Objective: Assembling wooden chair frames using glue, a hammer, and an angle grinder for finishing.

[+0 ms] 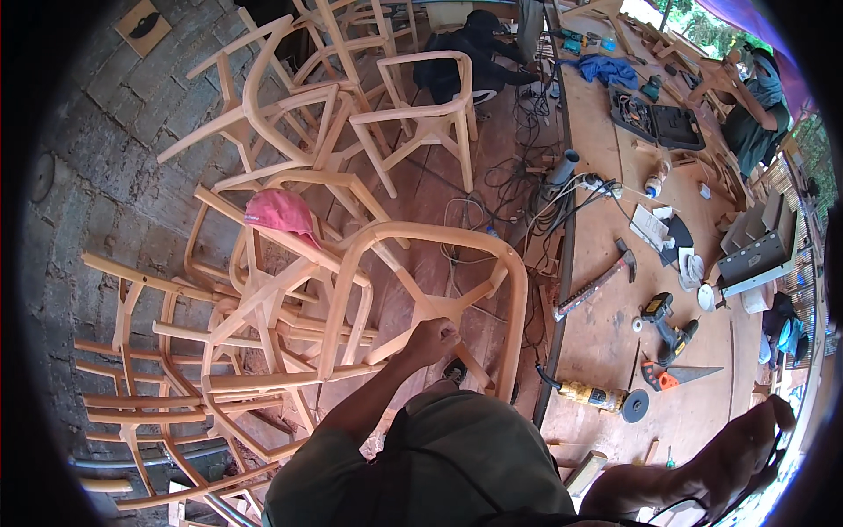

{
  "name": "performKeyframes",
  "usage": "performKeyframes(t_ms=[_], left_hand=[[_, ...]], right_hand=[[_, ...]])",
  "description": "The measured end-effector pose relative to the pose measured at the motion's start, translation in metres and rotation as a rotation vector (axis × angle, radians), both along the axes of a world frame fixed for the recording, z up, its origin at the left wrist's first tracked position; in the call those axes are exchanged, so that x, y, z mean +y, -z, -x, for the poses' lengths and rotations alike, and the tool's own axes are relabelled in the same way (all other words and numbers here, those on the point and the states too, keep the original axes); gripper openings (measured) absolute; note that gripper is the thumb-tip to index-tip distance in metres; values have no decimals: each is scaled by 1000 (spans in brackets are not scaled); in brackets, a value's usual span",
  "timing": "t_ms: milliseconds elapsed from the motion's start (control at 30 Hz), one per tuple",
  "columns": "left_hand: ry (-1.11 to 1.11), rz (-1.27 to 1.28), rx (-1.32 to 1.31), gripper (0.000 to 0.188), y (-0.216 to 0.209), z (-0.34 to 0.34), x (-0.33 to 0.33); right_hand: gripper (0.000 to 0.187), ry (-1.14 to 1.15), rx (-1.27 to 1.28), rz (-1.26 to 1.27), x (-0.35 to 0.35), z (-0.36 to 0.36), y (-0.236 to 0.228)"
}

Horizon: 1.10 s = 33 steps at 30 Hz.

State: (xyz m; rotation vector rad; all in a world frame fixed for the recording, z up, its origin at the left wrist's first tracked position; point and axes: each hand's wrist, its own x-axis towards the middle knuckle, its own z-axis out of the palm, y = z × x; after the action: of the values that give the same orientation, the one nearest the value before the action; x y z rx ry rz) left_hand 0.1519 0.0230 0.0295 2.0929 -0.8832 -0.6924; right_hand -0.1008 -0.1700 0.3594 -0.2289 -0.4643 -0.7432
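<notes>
My left hand [430, 340] is closed around a rail of an unfinished wooden chair frame [514, 290] with a curved top bow, which stands right in front of me. My right hand [751, 439] is stretched out at the lower right, over the edge of the workbench [597, 342]. Its fingers curl near the picture's rim, and I cannot make out whether they hold anything. A yellow angle grinder [606, 400] lies on the bench between my two hands.
Several bare wooden chair frames [255, 325] are stacked to my left, with a pink cap [281, 212] on one. The bench carries a hammer [619, 261], a cordless drill [667, 327], a handsaw [680, 376], an open tool case [659, 119] and cables. Two people [755, 97] work at the back.
</notes>
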Motion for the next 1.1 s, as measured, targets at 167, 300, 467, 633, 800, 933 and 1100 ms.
performKeyframes(t_ms=[167, 300, 467, 633, 800, 933, 1100], left_hand=[[-50, 250, 87, 18, -47, 11, -38], [63, 604, 56, 20, -139, 23, -61], [550, 806, -250, 40, -196, 33, -102], [774, 642, -229, 49, -188, 48, -104], [765, 729, -155, 49, -180, 58, -101], [771, 611, -65, 50, -180, 58, -94], [591, 580, 324, 54, -174, 61, -87]], right_hand=[[54, 133, 161, -246, -39, 7, 2], [29, -255, 826, -252, -69, -36, 110], [21, -564, 983, -234, -32, -56, 170], [24, -706, 1025, -363, -10, -44, 185], [30, -796, 922, -348, -7, -32, 205], [34, -832, 883, -372, -4, -29, 206], [36, -900, 652, -313, 5, -30, 222]])
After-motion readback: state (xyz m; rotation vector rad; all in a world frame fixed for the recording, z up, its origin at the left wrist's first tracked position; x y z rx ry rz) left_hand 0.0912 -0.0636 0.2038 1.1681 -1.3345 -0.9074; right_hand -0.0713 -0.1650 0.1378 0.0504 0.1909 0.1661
